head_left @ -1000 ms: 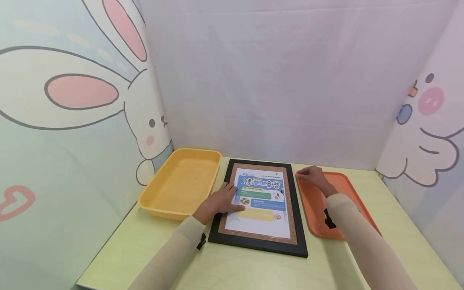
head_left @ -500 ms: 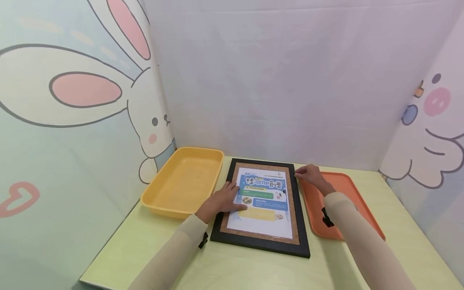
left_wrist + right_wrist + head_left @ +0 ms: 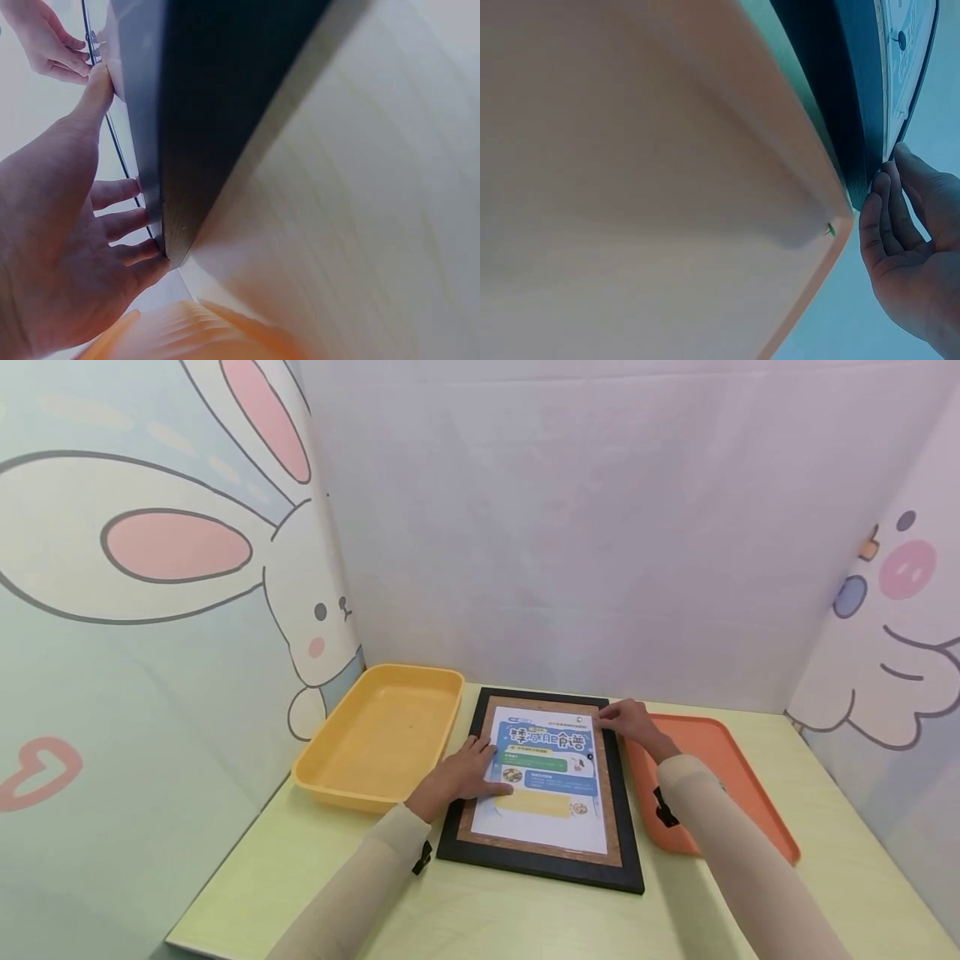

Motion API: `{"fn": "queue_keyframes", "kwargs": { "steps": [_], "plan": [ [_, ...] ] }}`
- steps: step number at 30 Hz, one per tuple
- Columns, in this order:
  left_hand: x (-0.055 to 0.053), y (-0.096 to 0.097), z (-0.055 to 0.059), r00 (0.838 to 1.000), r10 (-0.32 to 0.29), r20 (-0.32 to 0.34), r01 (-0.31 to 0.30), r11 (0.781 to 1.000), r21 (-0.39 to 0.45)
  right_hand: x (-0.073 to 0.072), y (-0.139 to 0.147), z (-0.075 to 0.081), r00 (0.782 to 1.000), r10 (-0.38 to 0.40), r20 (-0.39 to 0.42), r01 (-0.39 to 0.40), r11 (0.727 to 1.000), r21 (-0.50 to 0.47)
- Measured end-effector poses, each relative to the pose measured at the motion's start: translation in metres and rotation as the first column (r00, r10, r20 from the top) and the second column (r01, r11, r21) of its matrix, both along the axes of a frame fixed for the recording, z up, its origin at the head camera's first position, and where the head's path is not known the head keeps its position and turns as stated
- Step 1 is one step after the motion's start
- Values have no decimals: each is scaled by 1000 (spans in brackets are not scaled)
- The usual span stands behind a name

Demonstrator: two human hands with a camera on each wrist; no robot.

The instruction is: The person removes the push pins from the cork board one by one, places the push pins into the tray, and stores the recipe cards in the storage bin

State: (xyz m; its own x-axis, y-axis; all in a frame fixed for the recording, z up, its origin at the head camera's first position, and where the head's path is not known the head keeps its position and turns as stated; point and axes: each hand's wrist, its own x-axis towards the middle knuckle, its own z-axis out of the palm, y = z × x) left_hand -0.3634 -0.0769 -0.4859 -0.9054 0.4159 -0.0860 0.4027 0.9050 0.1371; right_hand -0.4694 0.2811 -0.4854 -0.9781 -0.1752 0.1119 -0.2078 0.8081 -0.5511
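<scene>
Poster [image 3: 543,778] lies pt under L hand [image 3: 462,774], R hand [image 3: 636,724] nr its top R

A smooth, thin paper sheet [image 3: 547,777] lies on a brown, grainy cork-like board [image 3: 609,814] edged by a matt black frame [image 3: 540,866]. The yellow tub [image 3: 375,735] and the orange tray [image 3: 712,747] both look like smooth moulded plastic, and the pale table [image 3: 525,918] has a flat, wood-grained surface with a slight sheen. Matt cloth makes up the sleeves [image 3: 360,877] and the faintly creased white backdrop [image 3: 562,527].
</scene>
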Motion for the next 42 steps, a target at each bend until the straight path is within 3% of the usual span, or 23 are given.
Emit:
{"fn": "queue_keyframes", "kwargs": {
  "steps": [12,29,42],
  "plan": [
    [-1,-1,0,1000,6,-15,-6,1000,1,-11,-19,-5,1000,27,16,-27,1000,6],
    [-1,-1,-1,1000,-12,-24,12,1000,-1,-16,-36,-6,996,-27,88,28,1000,-2],
    [-1,0,-1,1000,5,-16,-5,1000,7,-19,-32,-14,998,-47,50,48,998,-30]
  ]
}}
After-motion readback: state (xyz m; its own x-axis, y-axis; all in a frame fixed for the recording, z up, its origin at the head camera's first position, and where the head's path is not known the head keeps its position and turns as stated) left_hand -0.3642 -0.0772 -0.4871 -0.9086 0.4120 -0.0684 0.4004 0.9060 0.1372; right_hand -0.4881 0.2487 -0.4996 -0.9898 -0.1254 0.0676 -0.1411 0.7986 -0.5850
